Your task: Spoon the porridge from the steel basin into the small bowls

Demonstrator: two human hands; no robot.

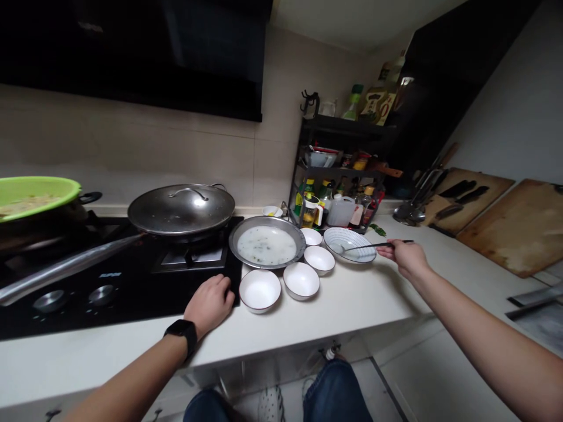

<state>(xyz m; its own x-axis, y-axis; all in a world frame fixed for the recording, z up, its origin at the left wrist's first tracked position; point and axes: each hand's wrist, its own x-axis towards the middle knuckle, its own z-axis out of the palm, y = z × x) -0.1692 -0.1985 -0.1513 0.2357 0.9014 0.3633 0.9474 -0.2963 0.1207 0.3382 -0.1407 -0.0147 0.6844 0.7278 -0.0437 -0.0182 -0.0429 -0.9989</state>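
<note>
My right hand (407,258) grips a dark-handled spoon (369,245), whose head reaches into a wide patterned bowl (341,235). My left hand (210,305) rests at the cooktop's front right edge, its fingers curled in with nothing seen in them. Just right of it stands a white bowl (260,290); another white bowl (301,281) and a third white bowl (319,259) are beside it, with a smaller one behind. Behind these sits a metal basin (234,249) of milky white liquid with dark bits floating in it.
A lidded wok (182,210) sits on the black cooktop (145,293), its long handle pointing front-left. At far left is a green basket (70,189) with food. A rack (303,170) of bottles stands behind the bowls. Knives and cutting boards (519,228) lean at right.
</note>
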